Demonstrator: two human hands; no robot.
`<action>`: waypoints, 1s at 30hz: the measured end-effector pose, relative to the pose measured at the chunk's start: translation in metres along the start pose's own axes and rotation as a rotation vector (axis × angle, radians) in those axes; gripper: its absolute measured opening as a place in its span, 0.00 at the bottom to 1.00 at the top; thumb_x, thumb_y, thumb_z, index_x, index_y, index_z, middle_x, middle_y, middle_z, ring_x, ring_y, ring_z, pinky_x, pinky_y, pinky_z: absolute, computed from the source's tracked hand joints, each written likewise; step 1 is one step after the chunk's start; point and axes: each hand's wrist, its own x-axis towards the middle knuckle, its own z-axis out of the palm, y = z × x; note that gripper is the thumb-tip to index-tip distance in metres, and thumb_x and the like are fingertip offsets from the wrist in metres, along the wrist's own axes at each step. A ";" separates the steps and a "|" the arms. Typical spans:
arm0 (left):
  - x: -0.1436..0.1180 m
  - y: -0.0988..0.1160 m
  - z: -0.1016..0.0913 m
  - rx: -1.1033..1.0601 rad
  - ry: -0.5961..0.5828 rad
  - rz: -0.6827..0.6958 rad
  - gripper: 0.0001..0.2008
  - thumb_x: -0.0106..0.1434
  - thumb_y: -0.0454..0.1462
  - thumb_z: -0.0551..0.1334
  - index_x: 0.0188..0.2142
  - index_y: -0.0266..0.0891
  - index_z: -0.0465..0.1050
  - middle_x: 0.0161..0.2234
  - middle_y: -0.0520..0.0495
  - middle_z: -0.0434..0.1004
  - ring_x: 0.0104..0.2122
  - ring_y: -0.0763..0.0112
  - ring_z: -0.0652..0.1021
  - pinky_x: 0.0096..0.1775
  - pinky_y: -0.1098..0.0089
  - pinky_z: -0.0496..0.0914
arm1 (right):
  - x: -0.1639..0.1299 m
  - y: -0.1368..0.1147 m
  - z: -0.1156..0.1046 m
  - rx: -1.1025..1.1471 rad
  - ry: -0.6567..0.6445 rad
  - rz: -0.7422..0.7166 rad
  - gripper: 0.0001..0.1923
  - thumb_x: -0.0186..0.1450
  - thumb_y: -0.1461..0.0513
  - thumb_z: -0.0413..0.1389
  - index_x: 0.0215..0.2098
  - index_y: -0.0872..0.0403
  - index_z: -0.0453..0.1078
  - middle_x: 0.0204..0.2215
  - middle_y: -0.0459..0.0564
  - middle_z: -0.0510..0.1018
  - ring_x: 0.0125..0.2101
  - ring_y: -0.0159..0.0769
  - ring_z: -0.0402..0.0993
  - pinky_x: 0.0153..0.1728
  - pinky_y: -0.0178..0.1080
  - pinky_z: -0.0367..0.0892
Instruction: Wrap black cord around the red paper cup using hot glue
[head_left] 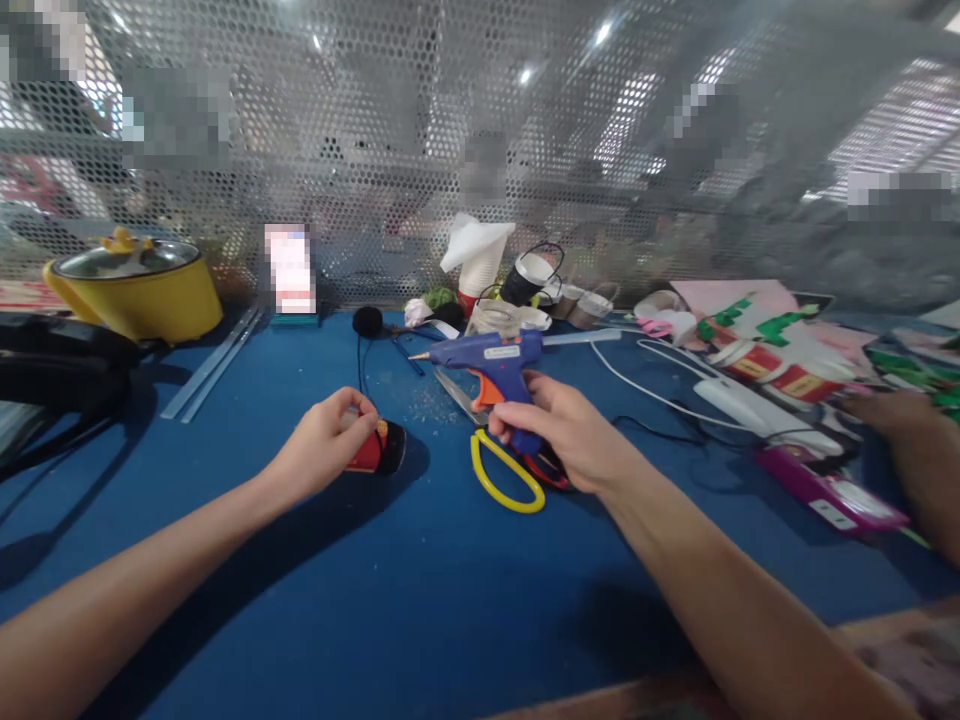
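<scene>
My right hand point(559, 425) is wrapped round the grip of a blue hot glue gun point(491, 352) with an orange trigger, its nozzle aimed left. A clear glue stick point(583, 338) pokes out of the gun's back. With fingers pinched, my left hand point(330, 435) holds a small red and black cup point(390, 448), tipped on its side low over the table. Part of the cup is hidden by the fingers. Scissors with yellow handles point(504, 490) lie beneath the glue gun. A thin black cord point(360, 365) runs from a black ball point(367, 321) towards my left hand.
Left stand a yellow pot point(142, 290), clear glue sticks point(214, 365) and a lit phone point(291, 270). Small cups point(529, 278) line the mesh wall point(375, 130). A purple power strip point(832, 490), cables and red-white cups point(795, 375) lie right, near another person's arm point(915, 450).
</scene>
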 end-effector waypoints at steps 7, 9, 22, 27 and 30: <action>0.001 0.000 0.000 0.044 -0.043 -0.012 0.06 0.54 0.40 0.51 0.27 0.38 0.59 0.15 0.58 0.59 0.15 0.79 0.61 0.17 0.78 0.55 | -0.003 0.003 0.011 -0.154 -0.119 0.030 0.06 0.52 0.68 0.50 0.30 0.58 0.63 0.19 0.43 0.67 0.19 0.25 0.61 0.21 0.30 0.57; 0.002 -0.001 0.000 0.062 -0.045 0.001 0.07 0.54 0.40 0.51 0.27 0.38 0.60 0.15 0.58 0.59 0.15 0.79 0.61 0.17 0.78 0.55 | -0.007 0.001 0.012 -0.254 -0.124 0.027 0.05 0.53 0.65 0.51 0.29 0.58 0.63 0.16 0.41 0.64 0.18 0.26 0.60 0.20 0.30 0.56; 0.002 0.003 0.000 0.075 -0.054 -0.023 0.07 0.54 0.40 0.51 0.27 0.38 0.60 0.17 0.56 0.62 0.17 0.78 0.62 0.19 0.77 0.56 | -0.018 0.000 0.025 -0.784 -0.086 -0.162 0.08 0.56 0.61 0.49 0.23 0.56 0.63 0.20 0.45 0.67 0.21 0.28 0.61 0.24 0.32 0.59; 0.001 0.001 0.000 0.082 -0.048 -0.010 0.07 0.54 0.40 0.51 0.27 0.38 0.61 0.16 0.56 0.61 0.16 0.78 0.61 0.19 0.77 0.56 | -0.018 0.001 0.026 -0.828 -0.099 -0.199 0.07 0.57 0.62 0.48 0.26 0.56 0.64 0.21 0.45 0.69 0.22 0.29 0.62 0.26 0.32 0.61; 0.002 0.000 0.000 0.101 -0.035 0.004 0.07 0.54 0.40 0.51 0.26 0.38 0.61 0.16 0.57 0.60 0.17 0.78 0.61 0.19 0.77 0.55 | -0.018 0.004 0.027 -0.848 -0.109 -0.235 0.06 0.57 0.63 0.48 0.28 0.55 0.65 0.23 0.45 0.71 0.23 0.30 0.64 0.27 0.32 0.61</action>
